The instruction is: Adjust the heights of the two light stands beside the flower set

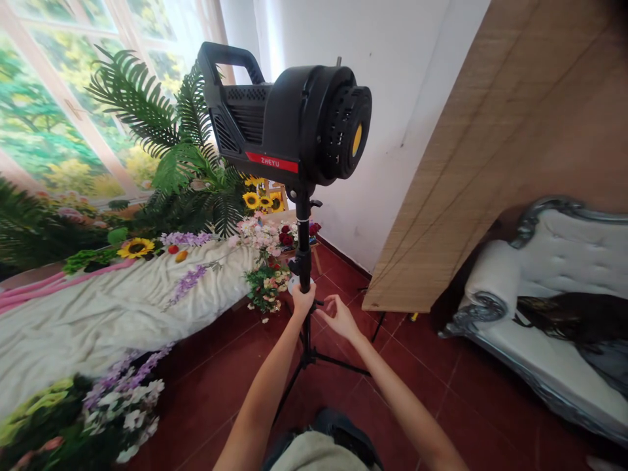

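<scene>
Gripping the black stand pole (303,242) low down, the left hand (303,299) is closed around it just above the tripod legs (314,360) on the red tiled floor (441,386). Right hand (339,316) hovers open just beside the pole, fingers spread, touching nothing. 1 black studio light (289,118) sits atop the pole; a flower-strewn white cloth (122,301) lies left, a sofa (559,294) right.

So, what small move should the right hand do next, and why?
Probably bring the right hand onto the knob of the stand. The left hand grips the pole, while the right is open beside the knob, not touching. The heavy light sits on top, so keep the left grip firm.
</scene>
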### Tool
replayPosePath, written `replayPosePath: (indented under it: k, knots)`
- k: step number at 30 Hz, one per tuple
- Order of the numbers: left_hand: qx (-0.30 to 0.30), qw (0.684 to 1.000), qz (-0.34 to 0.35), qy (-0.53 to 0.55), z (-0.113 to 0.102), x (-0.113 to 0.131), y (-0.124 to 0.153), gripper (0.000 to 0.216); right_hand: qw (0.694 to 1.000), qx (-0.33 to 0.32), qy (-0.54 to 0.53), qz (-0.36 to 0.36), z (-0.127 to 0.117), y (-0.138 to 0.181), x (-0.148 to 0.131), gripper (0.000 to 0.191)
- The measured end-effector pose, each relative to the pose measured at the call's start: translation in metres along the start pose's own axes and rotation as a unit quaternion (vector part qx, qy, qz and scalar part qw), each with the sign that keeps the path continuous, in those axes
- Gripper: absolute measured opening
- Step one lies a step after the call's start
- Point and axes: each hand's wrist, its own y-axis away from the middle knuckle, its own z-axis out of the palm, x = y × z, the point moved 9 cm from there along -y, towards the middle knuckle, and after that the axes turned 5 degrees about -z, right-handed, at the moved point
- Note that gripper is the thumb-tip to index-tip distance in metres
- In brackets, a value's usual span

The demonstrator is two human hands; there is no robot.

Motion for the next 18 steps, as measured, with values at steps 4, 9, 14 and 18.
replayPosePath:
  k: [4, 9, 14, 18]
  knots:
    - [0.002, 1.0, 0.002, 0.003, 0.0, -0.001, -0.001, 0.02, 0.978, -0.051, 0.16, -0.121, 0.002, 0.003, -0.03, 0.033]
    - [0.009, 1.0, 0.009, -0.021, 0.0, 0.002, -0.001, 0.022, 0.948, -0.072, 0.27, -0.153, 0.003, -0.005, -0.034, 0.034]
    - [0.017, 1.0, -0.004, -0.001, -0.002, 0.005, 0.001, 0.023, 0.954, -0.084, 0.243, -0.158, 0.012, -0.013, -0.024, 0.04]
    - [0.0, 1.0, -0.008, 0.0, 0.001, 0.006, 0.003, 0.023, 0.994, -0.084, 0.06, -0.027, 0.021, -0.023, 0.005, 0.048]
